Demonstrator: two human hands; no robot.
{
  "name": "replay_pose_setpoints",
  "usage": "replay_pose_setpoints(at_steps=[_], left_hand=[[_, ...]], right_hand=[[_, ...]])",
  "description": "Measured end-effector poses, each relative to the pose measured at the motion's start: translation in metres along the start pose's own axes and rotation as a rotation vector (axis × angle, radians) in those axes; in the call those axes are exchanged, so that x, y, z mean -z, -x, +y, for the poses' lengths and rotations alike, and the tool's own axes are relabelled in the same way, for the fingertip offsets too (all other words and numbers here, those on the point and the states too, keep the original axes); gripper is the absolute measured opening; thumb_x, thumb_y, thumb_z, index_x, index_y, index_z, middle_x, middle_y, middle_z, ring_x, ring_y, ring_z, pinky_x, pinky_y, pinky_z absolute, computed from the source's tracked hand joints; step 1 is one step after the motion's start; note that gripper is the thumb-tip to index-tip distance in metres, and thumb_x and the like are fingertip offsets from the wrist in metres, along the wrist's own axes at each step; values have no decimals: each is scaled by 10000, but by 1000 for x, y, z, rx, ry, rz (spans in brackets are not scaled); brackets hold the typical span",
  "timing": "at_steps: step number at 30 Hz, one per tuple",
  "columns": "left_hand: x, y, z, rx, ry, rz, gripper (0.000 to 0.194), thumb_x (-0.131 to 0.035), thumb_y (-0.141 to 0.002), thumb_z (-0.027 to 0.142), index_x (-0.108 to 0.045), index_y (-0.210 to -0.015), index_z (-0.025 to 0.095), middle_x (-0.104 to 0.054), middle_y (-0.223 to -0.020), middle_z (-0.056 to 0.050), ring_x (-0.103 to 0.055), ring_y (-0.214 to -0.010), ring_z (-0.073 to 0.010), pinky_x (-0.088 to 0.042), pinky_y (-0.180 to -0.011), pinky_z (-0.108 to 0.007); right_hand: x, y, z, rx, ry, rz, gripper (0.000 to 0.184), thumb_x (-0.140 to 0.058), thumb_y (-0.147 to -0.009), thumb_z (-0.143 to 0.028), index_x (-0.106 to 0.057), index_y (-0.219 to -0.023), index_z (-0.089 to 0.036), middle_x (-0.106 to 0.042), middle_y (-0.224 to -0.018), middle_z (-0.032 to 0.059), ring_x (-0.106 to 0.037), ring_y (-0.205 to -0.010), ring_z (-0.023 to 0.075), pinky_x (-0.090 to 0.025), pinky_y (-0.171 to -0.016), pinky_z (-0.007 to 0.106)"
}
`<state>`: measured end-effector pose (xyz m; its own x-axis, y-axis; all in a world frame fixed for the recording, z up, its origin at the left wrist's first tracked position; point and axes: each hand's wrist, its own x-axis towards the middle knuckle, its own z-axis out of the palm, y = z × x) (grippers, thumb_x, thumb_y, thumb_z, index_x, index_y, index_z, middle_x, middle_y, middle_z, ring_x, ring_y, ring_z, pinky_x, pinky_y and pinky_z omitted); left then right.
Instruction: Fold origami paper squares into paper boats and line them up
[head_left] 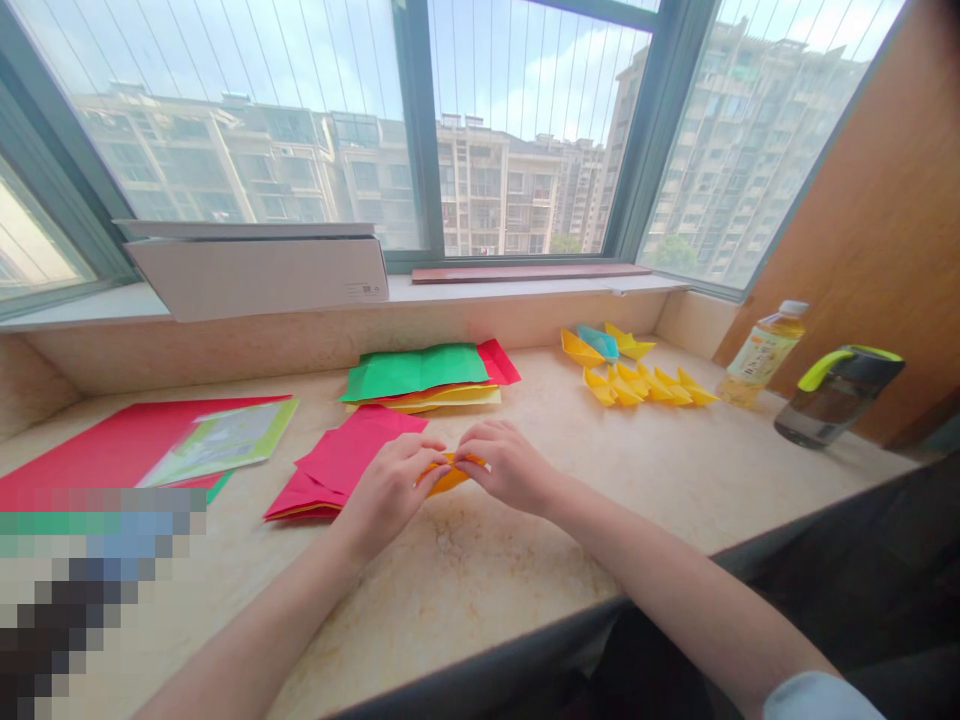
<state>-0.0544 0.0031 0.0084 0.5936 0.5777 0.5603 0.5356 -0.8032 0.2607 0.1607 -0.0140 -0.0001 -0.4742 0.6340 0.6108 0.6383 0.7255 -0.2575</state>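
Your left hand (388,497) and right hand (506,465) are close together over the marble ledge (480,580), fingers curled rather than spread, pressing in from either side to pinch a small folded piece of orange paper (450,476). The paper sits right between the two hands, and your fingers hide most of it (you can't tell its exact shape, or whether it touches the stone).

Just left of your left hand lies a loose pile of pink paper (341,462), near but apart from your fingers. Straight ahead, a green sheet (415,371) tops a stack, with a red sheet (499,360) and yellow sheets (450,398) showing beneath it. To the right sits a cluster of folded yellow paper boats (637,385), with a single blue paper boat (598,342) among them at the back.

Further left, a large red sheet (127,440) lies on the ledge — a printed packet with a green border (221,442) rests on top of it. At the far right stand a plastic bottle of amber drink (761,350) and a grey flask with a lime-green lid (836,395). A white cardboard box (255,275) sits on the window sill behind everything.
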Motion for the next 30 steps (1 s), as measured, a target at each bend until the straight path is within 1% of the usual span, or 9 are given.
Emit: replay_pose_setpoints(at_steps=[7,11,15,17,21,23,25,28,30], left_hand=[[0,-2,2,-32,-36,-11,168,-540,-948,209,-703,-913,186,-704,-1043,-76,-634,-968,-229,-501,-873,-396],[2,-4,5,-57,-45,-33,172,-533,-949,196,-692,-884,191,-713,-1023,-60,-635,-963,-226,-489,-875,-393],[6,-4,5,-20,-46,-22,172,-543,-949,250,-710,-930,211,-708,-1044,-62,-638,-982,-232,-496,-880,-397],[6,-3,4,-7,-52,-22,168,-547,-944,250,-712,-948,219,-705,-1061,-61,-636,-1002,-234,-499,-890,-400],[4,-1,0,-17,-66,-47,170,-539,-942,207,-696,-874,200,-707,-1050,-62,-635,-997,-229,-501,-900,-404],[2,0,-2,-22,-70,-52,170,-539,-944,208,-691,-870,193,-703,-1066,-70,-632,-1014,-234,-502,-916,-415],[0,0,-4,-19,-71,-23,155,-545,-945,229,-695,-938,193,-690,-1116,-85,-622,-1062,-245,-502,-942,-429],[2,-1,-5,-3,-64,82,220,-528,-958,259,-657,-1120,184,-662,-1188,-107,-597,-1134,-245,-491,-989,-430],[5,-2,-7,-4,-61,144,231,-502,-970,262,-648,-1128,178,-660,-1183,-108,-597,-1135,-234,-487,-998,-417]], right_hand=[[0,0,0,-7,5,-2,108,-626,-936,-213,-720,-884,-205,-727,-935,24,-623,-898,182,-437,-873,324],[1,-1,-1,-17,13,-17,96,-646,-921,-208,-721,-863,-195,-727,-931,34,-627,-901,183,-436,-876,330],[2,0,0,-44,5,-11,105,-641,-924,-223,-711,-851,-192,-721,-919,41,-626,-891,185,-447,-867,337],[2,0,1,-46,1,-8,99,-644,-920,-219,-708,-849,-193,-719,-919,40,-626,-892,187,-451,-871,341],[1,1,1,-42,-4,-14,69,-659,-904,-206,-711,-860,-208,-714,-922,34,-625,-907,189,-447,-888,351],[1,1,1,-49,-2,-20,65,-663,-901,-216,-709,-855,-207,-711,-911,33,-625,-906,190,-449,-887,352],[1,1,3,-61,5,-23,67,-668,-897,-222,-705,-845,-201,-706,-903,34,-623,-908,189,-452,-887,352],[4,2,9,-96,53,-24,53,-681,-879,-200,-709,-833,-197,-698,-930,39,-618,-933,190,-451,-896,358],[11,1,15,-148,112,-24,52,-684,-870,-190,-719,-832,-194,-691,-982,48,-614,-955,191,-447,-904,366]])
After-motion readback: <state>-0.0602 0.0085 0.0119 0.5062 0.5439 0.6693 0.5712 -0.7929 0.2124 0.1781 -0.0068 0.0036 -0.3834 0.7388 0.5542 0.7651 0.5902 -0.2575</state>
